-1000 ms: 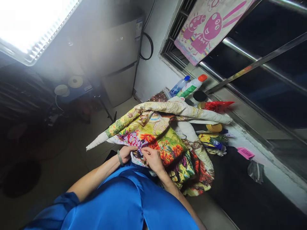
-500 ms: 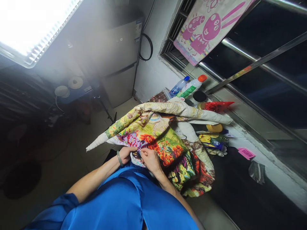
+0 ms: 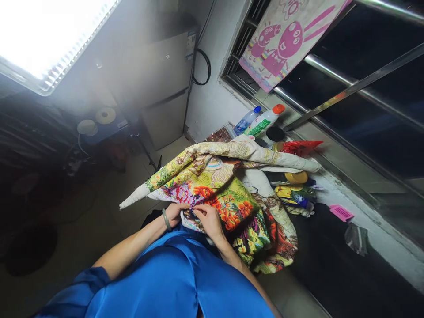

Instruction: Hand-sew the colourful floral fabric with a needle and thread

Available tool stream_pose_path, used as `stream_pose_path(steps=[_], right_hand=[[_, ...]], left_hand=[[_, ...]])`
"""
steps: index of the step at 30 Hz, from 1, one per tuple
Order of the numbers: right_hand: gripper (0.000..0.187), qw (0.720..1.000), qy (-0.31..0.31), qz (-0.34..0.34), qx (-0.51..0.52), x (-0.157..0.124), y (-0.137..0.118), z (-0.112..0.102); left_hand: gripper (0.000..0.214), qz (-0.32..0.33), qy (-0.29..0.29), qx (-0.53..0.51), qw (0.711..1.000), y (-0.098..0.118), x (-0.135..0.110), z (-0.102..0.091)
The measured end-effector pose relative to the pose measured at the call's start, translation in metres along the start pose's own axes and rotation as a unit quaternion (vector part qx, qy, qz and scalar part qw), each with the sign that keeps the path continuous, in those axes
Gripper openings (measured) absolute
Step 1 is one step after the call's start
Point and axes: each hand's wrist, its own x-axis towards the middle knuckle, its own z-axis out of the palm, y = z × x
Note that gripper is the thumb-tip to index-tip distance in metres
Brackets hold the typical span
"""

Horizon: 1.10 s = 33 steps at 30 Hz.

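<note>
1. Fingers of the right hand (image 3: 208,219) are drawn together in a pinch at the near edge of the embroidered cloth (image 3: 228,198); the fingertips are pressed onto the fabric, and whether a needle is held between them cannot be told.
2. Fingers of the left hand (image 3: 175,212) are curled closed around a fold of the same cloth, just beside the right hand, so that the two hands almost meet over the fabric.
3. A green bangle (image 3: 165,218) is worn on the left wrist, and both forearms are seen coming out of a blue garment (image 3: 172,278) that fills the bottom of the view.
4. The cloth is bunched in the middle of the view, on the person's lap and spread away toward the window side; it is covered with bright flowers in orange, red, green and purple, and its plain pale border is rolled along the far edge.
5. Beyond the cloth, two plastic bottles are seen leaning together: a clear one with a blue cap (image 3: 247,120) and a white one with an orange cap (image 3: 265,120).
6. A red foil packet (image 3: 300,146) is seen just past the rolled border, and a yellow lid (image 3: 296,177) lies near it.
7. A pink cartoon towel (image 3: 285,39) is hung above on the window bars, and a small pink tag (image 3: 342,213) lies on the ledge, well apart from the hands.
</note>
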Motion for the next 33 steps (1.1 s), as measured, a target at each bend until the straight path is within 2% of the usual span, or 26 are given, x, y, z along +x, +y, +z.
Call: stream_pose_path(steps=[9, 17, 25, 33], right_hand=[[0.016, 0.999, -0.008, 0.016, 0.039, 0.003, 0.004, 0.003], [0.015, 0.998, -0.013, -0.023, 0.057, 0.007, 0.006, 0.0], [0.016, 0.999, -0.001, -0.034, 0.021, 0.004, 0.009, 0.0], [0.022, 0.999, -0.017, -0.043, 0.022, 0.003, 0.015, -0.001]], left_hand=[[0.035, -0.021, 0.007, 0.005, 1.0, 0.004, -0.005, 0.006], [0.026, -0.052, -0.001, 0.016, 0.998, 0.004, -0.002, 0.004], [0.03, 0.002, -0.003, -0.023, 1.0, 0.001, -0.004, 0.005], [0.033, -0.002, -0.006, -0.02, 1.0, 0.001, -0.006, 0.007]])
